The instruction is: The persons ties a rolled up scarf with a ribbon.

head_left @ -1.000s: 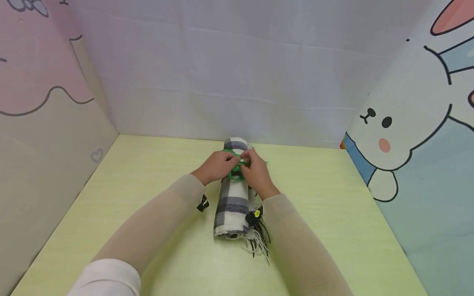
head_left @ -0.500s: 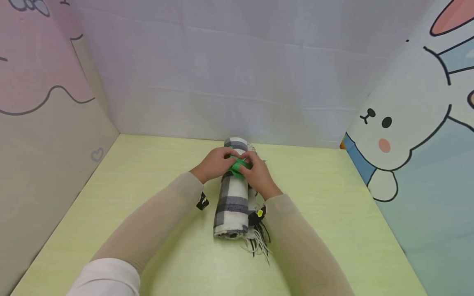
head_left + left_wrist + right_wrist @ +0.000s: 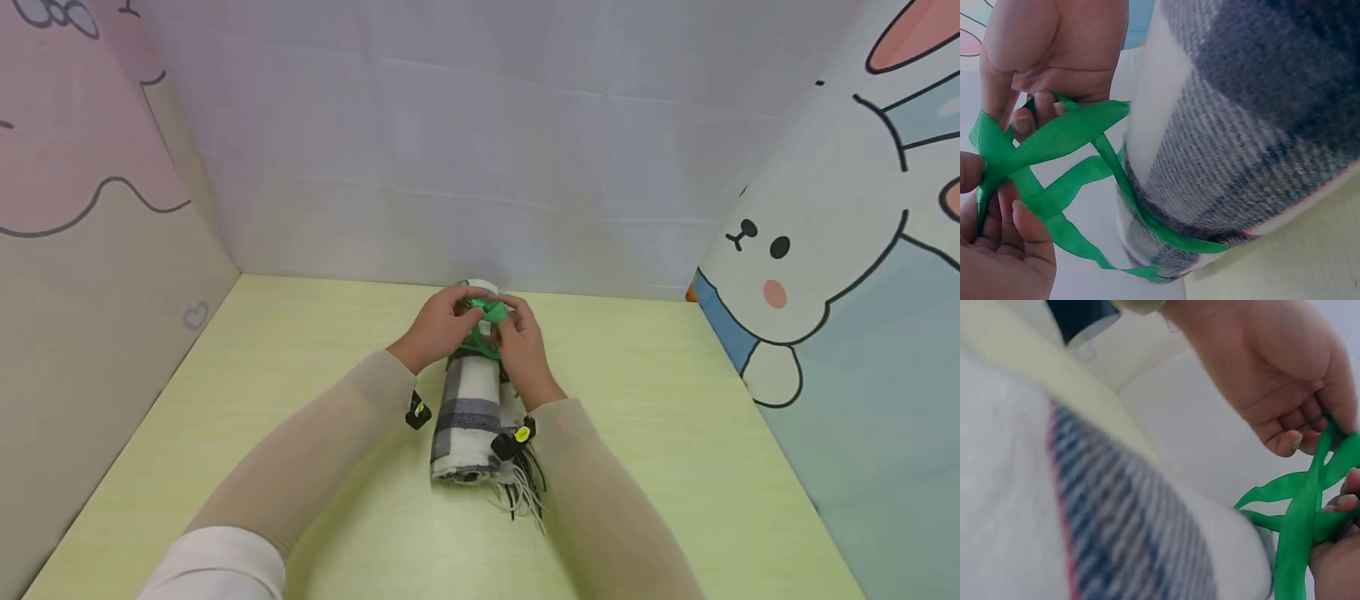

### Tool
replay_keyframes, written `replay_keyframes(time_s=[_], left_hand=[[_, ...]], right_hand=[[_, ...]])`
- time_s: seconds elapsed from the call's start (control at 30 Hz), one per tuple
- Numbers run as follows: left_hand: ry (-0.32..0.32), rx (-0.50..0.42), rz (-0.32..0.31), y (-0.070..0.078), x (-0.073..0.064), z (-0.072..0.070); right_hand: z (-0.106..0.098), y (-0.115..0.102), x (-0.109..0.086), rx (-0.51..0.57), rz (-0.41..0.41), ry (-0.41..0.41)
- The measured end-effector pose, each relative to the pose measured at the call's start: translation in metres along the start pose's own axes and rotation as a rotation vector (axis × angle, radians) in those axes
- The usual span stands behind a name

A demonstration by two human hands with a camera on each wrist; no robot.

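A rolled plaid scarf (image 3: 468, 408), white and dark grey, lies lengthwise away from me on the table, its fringe (image 3: 525, 500) spilling out at the near right. Green ribbon (image 3: 491, 312) goes round its far part. My left hand (image 3: 441, 327) pinches the ribbon between thumb and fingers, seen at the lower left of the left wrist view. Facing it, my right hand (image 3: 525, 354) also grips the ribbon with bent fingers. Crossed green strands (image 3: 1054, 134) stretch between both hands, above the scarf. Partly behind the hands, the scarf's far end is hidden.
The pale yellow-green table (image 3: 645, 467) meets a whitish back wall (image 3: 465, 167). Printed cartoon panels stand at the left and at the right (image 3: 862, 333). A small black device (image 3: 513, 442) sits under the right wrist, another (image 3: 417, 410) under the left.
Both hands have shifted slightly up and away from me, drawing the ribbon off the scarf. The ribbon bunched between the fingers now shows as raised, crossing strands. The scarf stays in place.
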State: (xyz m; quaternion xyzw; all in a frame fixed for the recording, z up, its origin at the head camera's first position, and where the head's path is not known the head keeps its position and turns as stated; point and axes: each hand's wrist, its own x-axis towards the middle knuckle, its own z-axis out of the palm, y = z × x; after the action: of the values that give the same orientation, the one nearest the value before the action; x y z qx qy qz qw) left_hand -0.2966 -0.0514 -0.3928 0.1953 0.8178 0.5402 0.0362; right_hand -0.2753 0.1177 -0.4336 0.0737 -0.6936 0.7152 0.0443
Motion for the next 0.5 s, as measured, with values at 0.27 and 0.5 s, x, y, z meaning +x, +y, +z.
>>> replay_keyframes(time_s=[0.27,0.5], left_hand=[[0.051,-0.040,-0.027,-0.007,-0.008,-0.001],[0.075,-0.141,-0.065,-0.016,-0.018,-0.001]], right_hand=[[0.002,-0.001,-0.004,0.394,0.124,0.075],[-0.008,0.006,-0.008,0.688,0.142,0.221]])
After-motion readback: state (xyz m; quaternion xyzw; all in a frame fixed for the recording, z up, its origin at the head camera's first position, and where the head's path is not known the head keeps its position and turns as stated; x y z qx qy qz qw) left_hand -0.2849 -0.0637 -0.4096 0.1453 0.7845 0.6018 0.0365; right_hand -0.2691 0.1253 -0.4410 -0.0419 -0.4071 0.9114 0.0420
